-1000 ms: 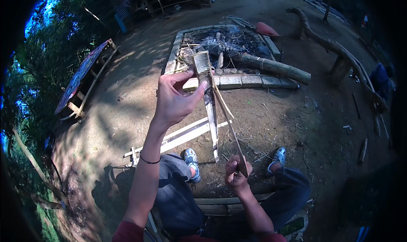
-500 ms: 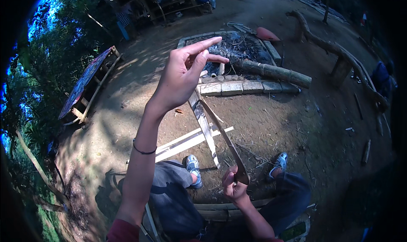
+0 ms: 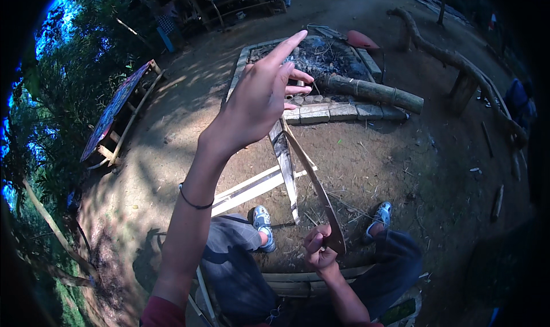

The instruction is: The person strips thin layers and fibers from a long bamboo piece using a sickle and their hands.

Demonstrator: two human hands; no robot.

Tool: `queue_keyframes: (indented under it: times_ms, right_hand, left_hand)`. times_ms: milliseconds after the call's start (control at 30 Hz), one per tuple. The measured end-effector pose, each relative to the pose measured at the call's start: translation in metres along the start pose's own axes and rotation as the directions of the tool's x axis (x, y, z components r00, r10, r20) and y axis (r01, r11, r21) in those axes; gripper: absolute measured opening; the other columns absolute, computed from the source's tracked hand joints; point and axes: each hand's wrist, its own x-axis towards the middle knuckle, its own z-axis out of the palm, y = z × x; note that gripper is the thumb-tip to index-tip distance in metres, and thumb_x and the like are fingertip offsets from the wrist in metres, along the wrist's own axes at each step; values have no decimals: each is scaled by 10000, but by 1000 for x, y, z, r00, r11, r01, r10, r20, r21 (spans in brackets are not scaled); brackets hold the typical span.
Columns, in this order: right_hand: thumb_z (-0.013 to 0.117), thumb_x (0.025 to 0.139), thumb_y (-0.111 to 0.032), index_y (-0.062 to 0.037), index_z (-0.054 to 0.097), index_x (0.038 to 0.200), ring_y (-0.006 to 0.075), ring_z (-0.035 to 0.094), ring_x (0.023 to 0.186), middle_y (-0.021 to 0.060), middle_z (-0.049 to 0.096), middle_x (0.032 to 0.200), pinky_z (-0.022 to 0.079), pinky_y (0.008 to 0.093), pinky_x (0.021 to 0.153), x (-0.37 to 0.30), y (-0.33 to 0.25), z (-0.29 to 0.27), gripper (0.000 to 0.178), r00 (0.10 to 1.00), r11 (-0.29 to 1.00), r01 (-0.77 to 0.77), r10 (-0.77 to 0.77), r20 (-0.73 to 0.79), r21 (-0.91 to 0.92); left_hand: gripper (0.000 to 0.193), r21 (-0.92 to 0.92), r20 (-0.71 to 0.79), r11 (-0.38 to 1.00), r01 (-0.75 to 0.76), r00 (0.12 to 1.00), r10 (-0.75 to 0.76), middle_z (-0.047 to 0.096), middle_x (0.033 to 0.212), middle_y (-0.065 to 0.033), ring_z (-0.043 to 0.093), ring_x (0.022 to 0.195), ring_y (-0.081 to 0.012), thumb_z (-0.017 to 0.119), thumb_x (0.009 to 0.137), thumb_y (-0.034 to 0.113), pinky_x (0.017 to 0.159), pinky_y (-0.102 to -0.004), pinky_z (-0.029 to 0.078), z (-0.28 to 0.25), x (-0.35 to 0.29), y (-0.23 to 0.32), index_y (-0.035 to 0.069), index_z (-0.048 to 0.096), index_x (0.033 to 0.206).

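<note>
Packed brown dirt, dappled with sun and shade, spreads across a yard scattered with dry stalks and twigs. At its far side lies a fire pit point(image 3: 344, 112) edged with flat grey stone blocks and filled with grey ash, and a thick round log point(image 3: 372, 91) rests along its near rim. A crooked, rough-barked branch rail point(image 3: 458, 63) runs off to the right, and a tilted wooden frame point(image 3: 117, 112) with a dark panel stands at the left by green foliage.

The left hand point(image 3: 260, 101) is raised high with the fingers spread and loose, forefinger pointing up; it is open, and its thumb side seems to meet the top of a flat, narrow bamboo slat point(image 3: 286, 172), though the hand hides that end. The slat is pale with a weathered, streaked face, and it slants down to the ground beside a grey shoe point(image 3: 262, 227). A thin black band point(image 3: 195, 201) rings the left wrist.

The right hand point(image 3: 319, 249) is low, near the knees, closed around the bottom of a long, thin brown strip point(image 3: 312, 178) that widens near the grip and runs up toward the left hand, just beside the slat. Pale split laths point(image 3: 252, 186) lie flat on the dirt behind the slat.
</note>
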Motion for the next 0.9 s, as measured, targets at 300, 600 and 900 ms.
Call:
queue_keyframes:
  times_ms: [300,600,900]
  right_hand:
    - [502,967,-98,-3,486,733,109,514,424,30,501,530,398,248,411,-2,-19,-11,253,996,997,-12,18,-82,75]
    - [442,1017,-265,-74,373,860,63,304,344,11,360,482,265,243,304,14,-56,-28,257,782,351,-401,612,117,846]
    - [471,967,-130,-19,476,730,92,484,436,14,484,537,361,247,418,-19,-7,-4,262,982,965,-190,187,36,179]
  left_hand:
    - [455,62,88,998,10,996,-16,664,1018,-191,714,847,-282,277,1041,118,730,-320,597,11,6,14,117,269,1496]
    - [447,84,71,992,98,992,-104,670,936,-172,718,705,-277,259,1035,91,677,-324,592,-12,11,-2,83,299,1480]
    - [438,83,66,988,127,989,-133,664,926,-165,715,688,-276,268,1040,117,677,-318,595,-13,12,-2,81,314,1474]
